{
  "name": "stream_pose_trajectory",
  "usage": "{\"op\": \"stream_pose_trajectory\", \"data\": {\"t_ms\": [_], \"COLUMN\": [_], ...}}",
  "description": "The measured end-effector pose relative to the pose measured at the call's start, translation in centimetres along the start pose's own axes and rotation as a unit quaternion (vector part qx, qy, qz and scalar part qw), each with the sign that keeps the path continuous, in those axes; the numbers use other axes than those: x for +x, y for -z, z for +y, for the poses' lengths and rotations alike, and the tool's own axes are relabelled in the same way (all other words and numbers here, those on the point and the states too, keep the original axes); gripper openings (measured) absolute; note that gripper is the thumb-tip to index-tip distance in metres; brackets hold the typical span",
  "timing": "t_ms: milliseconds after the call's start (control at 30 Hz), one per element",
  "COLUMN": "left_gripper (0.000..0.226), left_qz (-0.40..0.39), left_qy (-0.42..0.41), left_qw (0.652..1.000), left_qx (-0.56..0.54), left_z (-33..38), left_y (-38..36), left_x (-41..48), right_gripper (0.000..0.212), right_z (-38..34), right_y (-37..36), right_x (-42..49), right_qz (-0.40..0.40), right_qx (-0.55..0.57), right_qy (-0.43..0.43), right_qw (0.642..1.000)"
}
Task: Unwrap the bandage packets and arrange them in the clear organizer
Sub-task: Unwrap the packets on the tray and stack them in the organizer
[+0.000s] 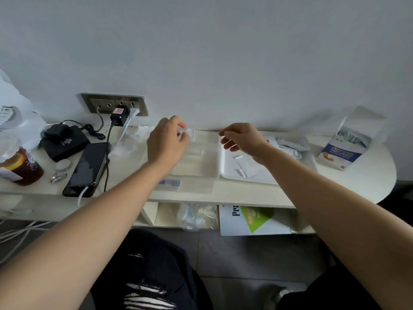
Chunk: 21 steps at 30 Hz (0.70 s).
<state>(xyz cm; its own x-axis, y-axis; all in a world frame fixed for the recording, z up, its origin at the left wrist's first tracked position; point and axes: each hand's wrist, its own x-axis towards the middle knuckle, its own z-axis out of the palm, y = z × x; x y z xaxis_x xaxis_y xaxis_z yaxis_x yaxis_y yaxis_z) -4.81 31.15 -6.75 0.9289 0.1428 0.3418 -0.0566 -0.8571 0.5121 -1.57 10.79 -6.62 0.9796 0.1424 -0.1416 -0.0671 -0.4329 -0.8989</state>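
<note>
Bandage packet (202, 130), a thin pale strip, is stretched between my two hands above the far edge of the organizer (196, 153); it is blurred, so I cannot tell whether the wrapper has parted yet.

Going left to right: well off to the left of my left hand sit a jar (15, 162), a black box (64, 142) and a phone (87, 166) on the desk (368, 175), none of which I need. My left hand (166, 144) is pinched on the strip's left end, thumb and fingers closed. Under and just right of that hand lies the clear organizer; I can't make out any bandages inside it. My right hand (242, 138) pinches the strip's right end, the other fingers loosely curled. Below that hand is a white tray (225, 166) holding a few pale scraps, probably peeled wrappers. Further right, crumpled packets (290, 145) lie heaped, and beyond them the opened bandage box (345, 151) stands with more inside.

My judgement: I am early to midway. Some unwrapping looks done, but most of the stock is left and the organizer is barely filled.
</note>
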Motion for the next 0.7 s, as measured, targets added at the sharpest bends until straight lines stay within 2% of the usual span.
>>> {"op": "stream_pose_trajectory", "data": {"t_ms": [67, 200, 267, 400, 567, 700], "left_gripper": [0.015, 0.022, 0.030, 0.057, 0.063, 0.043], "left_qz": [-0.042, -0.184, -0.245, -0.338, -0.385, -0.351], "left_qy": [-0.063, -0.154, -0.160, -0.144, -0.142, -0.150], "left_qw": [0.996, 0.969, 0.956, 0.927, 0.899, 0.913], "left_qx": [-0.038, -0.060, -0.023, 0.076, 0.155, 0.145], "left_z": [3.2, 7.8, 8.7, 9.5, 9.2, 9.0], "left_y": [-2.0, -7.3, -9.4, -12.5, -15.1, -16.0], "left_x": [-0.1, -0.7, -0.8, -0.4, 0.0, 0.1], "right_gripper": [0.018, 0.014, 0.016, 0.019, 0.023, 0.021], "right_z": [2.6, 8.0, 9.6, 11.7, 13.1, 13.7], "right_y": [2.4, 5.8, 6.6, 8.0, 8.9, 9.1], "right_x": [-0.5, -1.8, -2.2, -2.3, -1.9, -1.6], "right_qz": [0.037, 0.018, 0.018, 0.001, -0.014, -0.026], "right_qx": [-0.056, -0.174, -0.226, -0.258, -0.249, -0.215], "right_qy": [-0.040, -0.103, -0.102, -0.080, -0.065, -0.059], "right_qw": [0.997, 0.979, 0.969, 0.963, 0.966, 0.974]}}
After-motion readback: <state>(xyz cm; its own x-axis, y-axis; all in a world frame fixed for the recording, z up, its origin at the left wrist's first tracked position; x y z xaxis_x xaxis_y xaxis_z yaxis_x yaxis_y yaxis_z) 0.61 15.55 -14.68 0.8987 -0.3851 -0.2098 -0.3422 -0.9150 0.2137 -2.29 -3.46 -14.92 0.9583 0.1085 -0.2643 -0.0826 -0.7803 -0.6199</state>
